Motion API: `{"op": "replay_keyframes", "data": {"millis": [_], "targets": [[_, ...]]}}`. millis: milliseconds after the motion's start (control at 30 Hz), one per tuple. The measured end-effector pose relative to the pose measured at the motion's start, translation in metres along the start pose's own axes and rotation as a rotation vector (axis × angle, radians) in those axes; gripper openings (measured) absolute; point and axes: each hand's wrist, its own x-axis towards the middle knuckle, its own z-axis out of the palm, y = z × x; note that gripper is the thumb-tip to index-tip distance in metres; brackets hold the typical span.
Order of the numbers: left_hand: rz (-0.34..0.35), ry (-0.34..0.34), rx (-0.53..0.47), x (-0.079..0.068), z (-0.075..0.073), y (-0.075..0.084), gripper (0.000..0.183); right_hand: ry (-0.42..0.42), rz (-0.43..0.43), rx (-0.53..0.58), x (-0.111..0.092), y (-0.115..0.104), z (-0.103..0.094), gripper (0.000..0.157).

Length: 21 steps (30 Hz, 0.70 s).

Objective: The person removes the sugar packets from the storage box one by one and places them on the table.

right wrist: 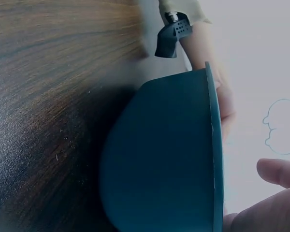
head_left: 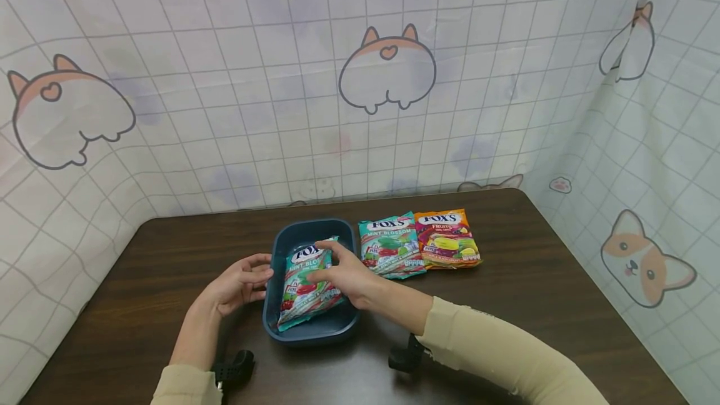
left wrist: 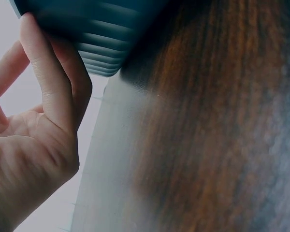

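Observation:
A dark blue plastic bin [head_left: 309,337] stands on the table. In it, tilted, lies a teal Fox's Mint Blossom candy bag [head_left: 300,295]. My left hand [head_left: 242,283] is at the bin's left side. In the left wrist view its loosely bent fingers [left wrist: 50,82] reach the outer wall near the rim. From the right, my right hand [head_left: 349,274] reaches over the bin, thumb and forefinger spread above the bag and covering its right part. The right wrist view shows the thumb [right wrist: 278,172] extended above the rim; the bag is hidden there behind the bin wall.
Right of the bin lie another teal Mint Blossom bag [head_left: 390,249] and an orange Fox's Fruits bag [head_left: 447,239], side by side. The dark wooden table [head_left: 506,299] ends at a white grid-patterned cloth [head_left: 270,161] behind. Black wrist cameras [head_left: 239,364] hang under both wrists.

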Motion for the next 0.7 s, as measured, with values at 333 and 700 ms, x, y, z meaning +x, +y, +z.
{"op": "replay_keyframes", "data": {"millis": [333,700], "targets": [[-0.002,-0.005,-0.016,0.000,-0.001,0.000,0.034,-0.029,0.026,-0.119,0.004,0.006,0.006,0.070],[0.002,-0.010,-0.016,0.000,-0.001,0.000,0.031,-0.062,-0.049,-0.185,0.014,0.009,0.005,0.069]]}}
